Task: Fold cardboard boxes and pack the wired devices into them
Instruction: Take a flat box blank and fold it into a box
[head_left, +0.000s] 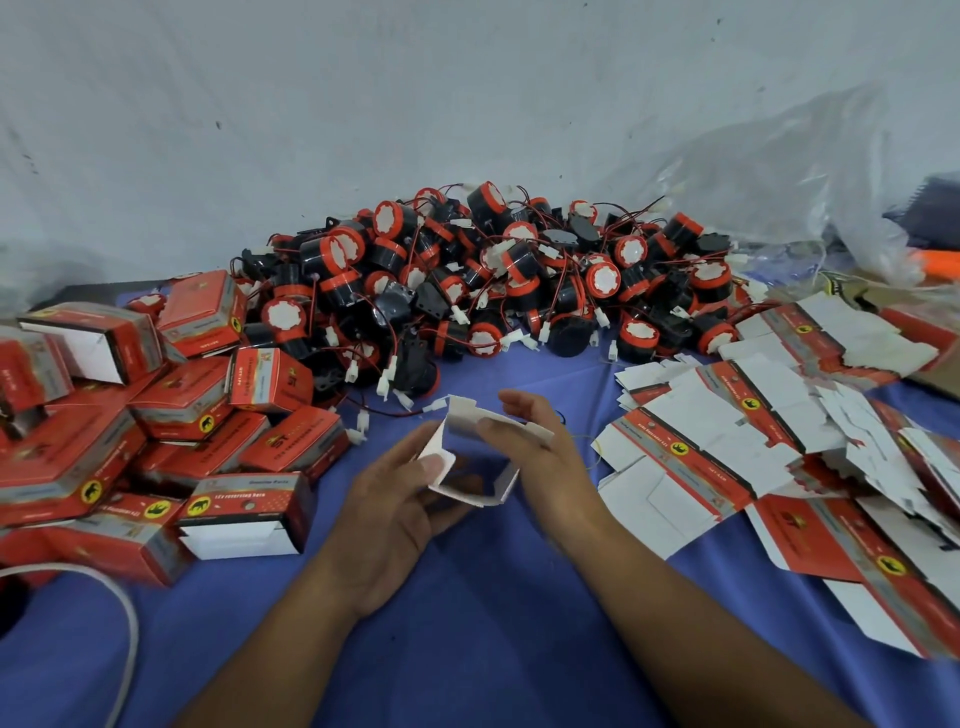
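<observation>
At the near left edge, a white cable (127, 618) curves over the counter (493, 623), which is covered with a blue cloth. Both forearms reach from the bottom edge toward the middle of the counter.

There the left hand (389, 514) and the right hand (540, 457) hold one half-folded box (470, 418) between them, a little above the cloth. The left hand has its thumb pressed on a white flap at the near-left corner, and its fingers (441, 512) are curled under the box. The right hand grips the far-right side, with its fingers over the upper edge. The box is turned with its white inner side to the camera. It is open like a tube, and only white card and shadow show inside it.

To the left lies a heap of folded boxes (182, 415), red with grey bands and round yellow marks, piled one on another at different angles. The nearest open box (249, 514) has its end flap hanging out and shows white inside; I cannot tell if something is packed in it or in the others.

To the right lie the flat box blanks (727, 457), overlapping each other, some with the red printed side up and some with the white side up.

Farther back, between the two heaps, is a big pile of wired devices (493, 280): round black bodies with red rims and white faces, and thin red and black wires with white plugs. Some plugs lie on the cloth just beyond the hands.

At the far right is a crumpled clear plastic bag (779, 171), and behind everything a pale grey wall (363, 104).
</observation>
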